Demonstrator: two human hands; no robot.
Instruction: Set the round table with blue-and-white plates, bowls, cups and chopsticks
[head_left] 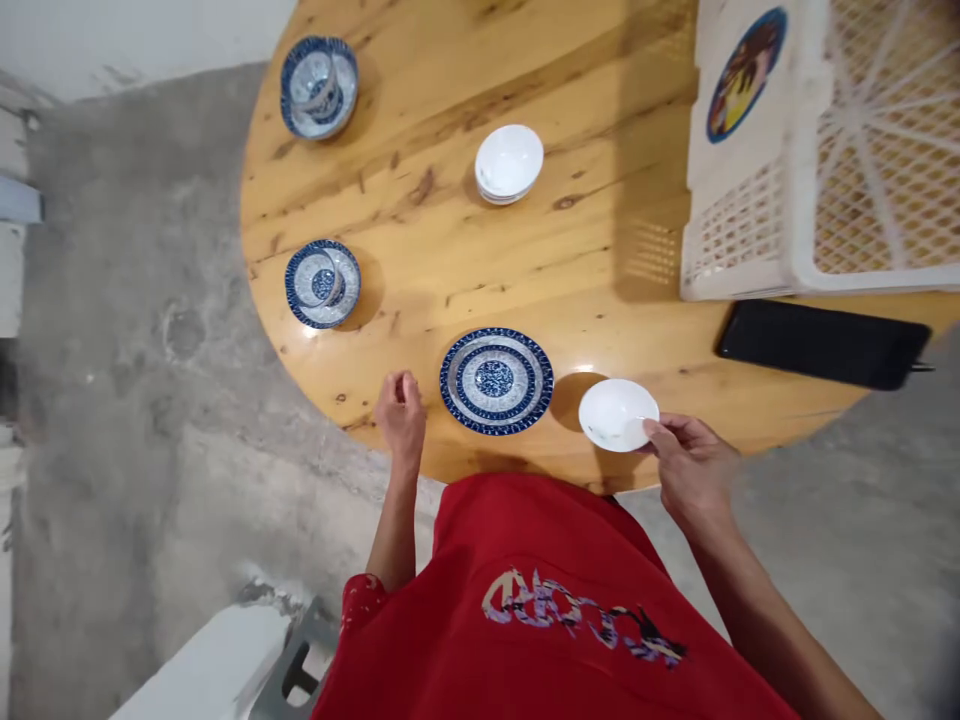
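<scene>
My right hand point(694, 460) grips a small white bowl point(616, 412) by its rim, thumb on the inside edge. The bowl is held over the table near its front edge. Left of it lies a blue-and-white patterned plate point(496, 381), with what looks like a clear glass plate on it. My left hand point(401, 410) is curled in a loose fist at the table edge, left of the plate, touching no dish; nothing shows in its fingers. Farther back stand stacked white bowls point(510, 163).
A blue-and-white dish point(321, 318) and a second blue-and-white dish point(330, 125), each with a clear cup in it, stand at the left edge. A white plastic basket point(739, 215) and a black phone point(817, 342) lie right on the round wooden table point(420, 240).
</scene>
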